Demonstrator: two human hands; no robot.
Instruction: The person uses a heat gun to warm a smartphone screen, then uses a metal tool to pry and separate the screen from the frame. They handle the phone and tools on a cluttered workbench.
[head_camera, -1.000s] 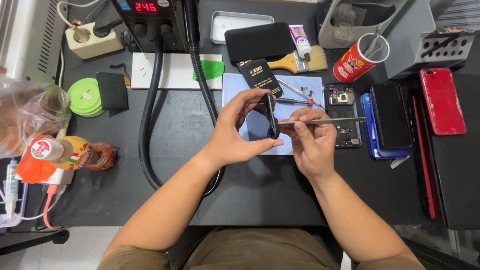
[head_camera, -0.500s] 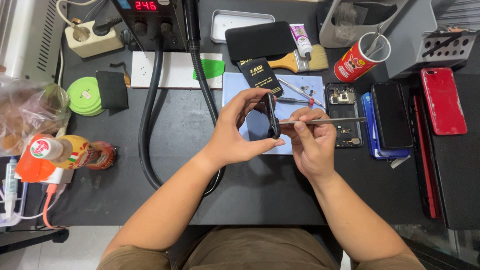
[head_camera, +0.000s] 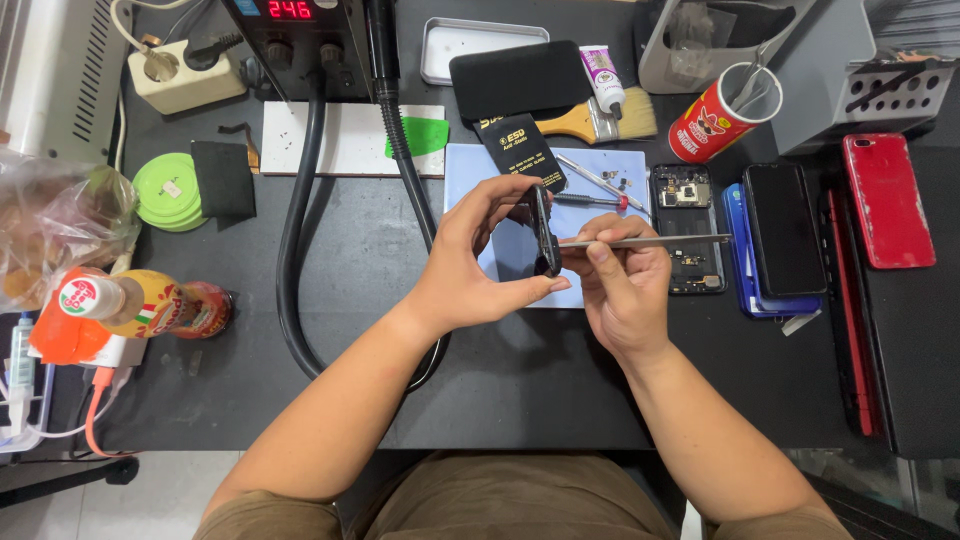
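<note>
The left hand (head_camera: 470, 270) holds a dark phone (head_camera: 543, 232) on edge above the pale blue mat (head_camera: 470, 170) in the middle of the black table (head_camera: 350, 250), its fingers pinching the phone from both ends, thumb at the near end and fingertips curled over the far end. The right hand (head_camera: 625, 290) has its fingers pressed together around a thin metal tool (head_camera: 650, 241) that lies level, its tip meeting the phone's right-facing edge; whether the tip sits in a seam or only rests against the edge is too small to tell. To work this edge well, the tool should probably stay flat and shallow, sliding along the edge rather than levering hard, while the left hand keeps the phone steady and upright so the thin body does not twist. A light, even grip looks wiser than force, since a slip could drive the tip toward the left thumb. To the right lie an opened phone body (head_camera: 686, 225), a dark phone stacked on a blue one (head_camera: 783, 232) and a red phone (head_camera: 887, 200); farther off are a brush (head_camera: 590, 120), a red can (head_camera: 715, 118) and a small black card (head_camera: 520, 145).
</note>
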